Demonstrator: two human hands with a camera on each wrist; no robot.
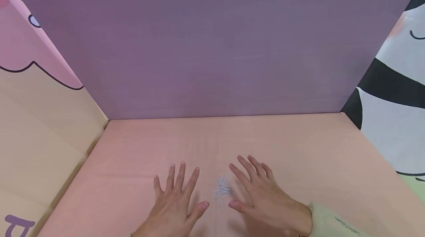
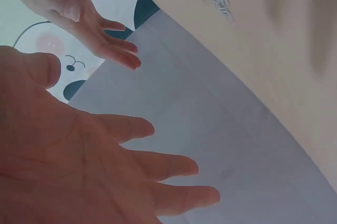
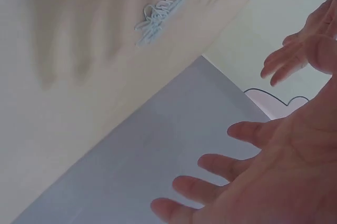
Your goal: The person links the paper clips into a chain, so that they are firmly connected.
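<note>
Fingers [image 1: 180,178] are being held spread and straight on both hands, nothing being gripped. A small heap of pale paper clips [image 1: 223,189] is lying low in the frame's centre on the pink tabletop [image 1: 299,148], flanked by the left hand [image 1: 174,202] and the right hand [image 1: 262,192].

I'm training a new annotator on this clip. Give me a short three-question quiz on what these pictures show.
1. True or false: the left hand holds the paper clips.
2. Where does the clip pile lie? A) between the hands B) by the purple back wall C) on the right hand
3. Fill in: both hands have their fingers ____.

Key: 1 false, neither hand has a grip on anything. 2 A, on the pink tabletop. 3 spread.
</note>
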